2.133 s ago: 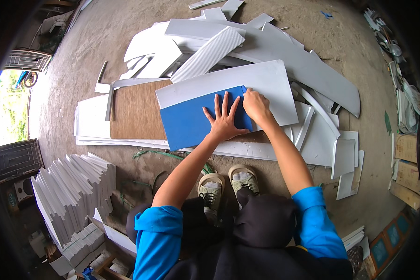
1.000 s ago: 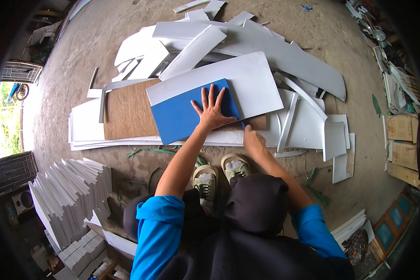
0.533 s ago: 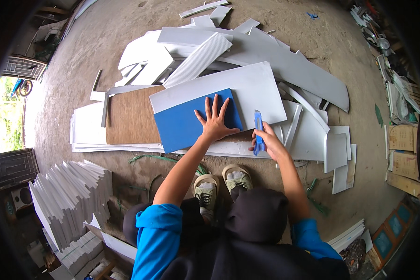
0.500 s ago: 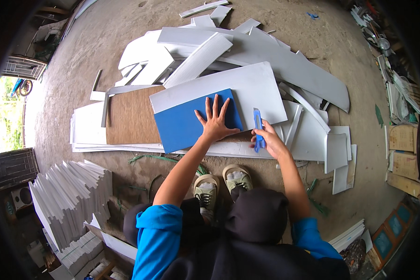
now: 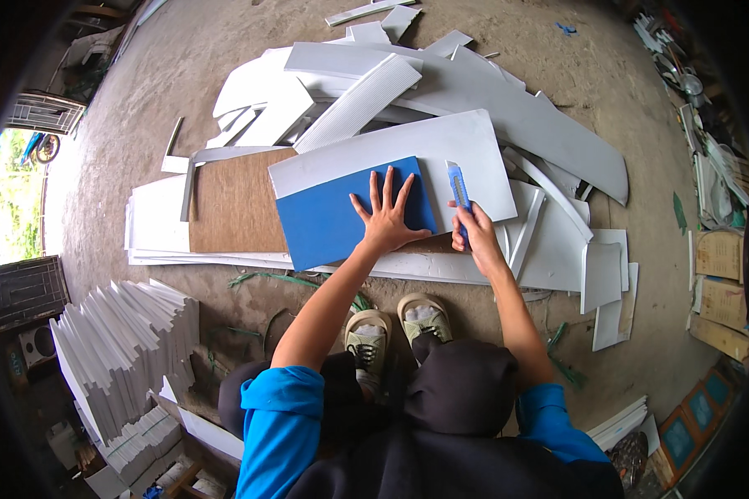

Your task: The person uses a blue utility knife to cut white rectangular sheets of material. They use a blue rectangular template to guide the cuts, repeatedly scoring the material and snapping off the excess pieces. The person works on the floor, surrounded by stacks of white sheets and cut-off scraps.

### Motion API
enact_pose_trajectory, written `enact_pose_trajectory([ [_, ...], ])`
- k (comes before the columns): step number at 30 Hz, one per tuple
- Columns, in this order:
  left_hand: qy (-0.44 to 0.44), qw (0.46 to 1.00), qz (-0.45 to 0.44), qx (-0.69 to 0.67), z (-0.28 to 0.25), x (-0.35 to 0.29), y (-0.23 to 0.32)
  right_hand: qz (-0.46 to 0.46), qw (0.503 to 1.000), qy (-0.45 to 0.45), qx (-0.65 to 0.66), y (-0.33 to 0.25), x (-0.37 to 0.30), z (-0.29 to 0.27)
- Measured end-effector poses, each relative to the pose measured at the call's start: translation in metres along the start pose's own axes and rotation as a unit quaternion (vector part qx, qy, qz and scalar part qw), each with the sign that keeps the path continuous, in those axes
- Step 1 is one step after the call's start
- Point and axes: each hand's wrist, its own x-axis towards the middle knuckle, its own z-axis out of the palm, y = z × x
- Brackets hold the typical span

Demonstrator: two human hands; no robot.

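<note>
With fingers spread, my left hand [image 5: 385, 220] presses flat on a blue rectangular panel [image 5: 320, 218]. The blue panel lies over the near-left part of a white sheet [image 5: 466, 145], whose far strip and right end show beyond it. My right hand [image 5: 477, 233] is closed round a blue utility knife [image 5: 458, 185]. The knife points away from me, its blade tip over the white sheet, to the right of the blue panel. Whether the blade touches the sheet I cannot tell. Under these lies a brown wooden board [image 5: 237, 204], showing on the left.
A heap of white offcuts [image 5: 516, 116] lies beyond the sheet. Thin white pieces stand stacked [image 5: 125, 353] at the near left. My shoes [image 5: 366, 349] are just short of the boards, near green strapping [image 5: 279, 279]. Cardboard boxes [image 5: 720, 279] line the right side.
My right hand has moved slightly away from me and turned the knife to point forward, closing more firmly round its handle. My left hand keeps its place on the blue panel.
</note>
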Motion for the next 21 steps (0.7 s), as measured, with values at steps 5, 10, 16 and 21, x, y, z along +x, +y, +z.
enact_pose_trajectory([
  [5, 0.025, 1.0, 0.006, -0.006, 0.002, 0.0, -0.001, -0.027, 0.999, -0.007, -0.026, 0.002, 0.0, 0.005],
  [10, 0.029, 1.0, 0.008, -0.008, 0.003, 0.0, -0.002, -0.016, 0.997, 0.018, -0.072, 0.005, 0.0, 0.004],
  [16, -0.005, 1.0, 0.0, 0.002, -0.001, 0.0, 0.0, -0.003, 0.994, 0.053, -0.096, 0.016, 0.003, 0.004],
  [21, -0.003, 1.0, 0.0, 0.001, -0.001, 0.001, 0.0, -0.005, 0.992, 0.058, -0.11, 0.021, 0.005, 0.003],
])
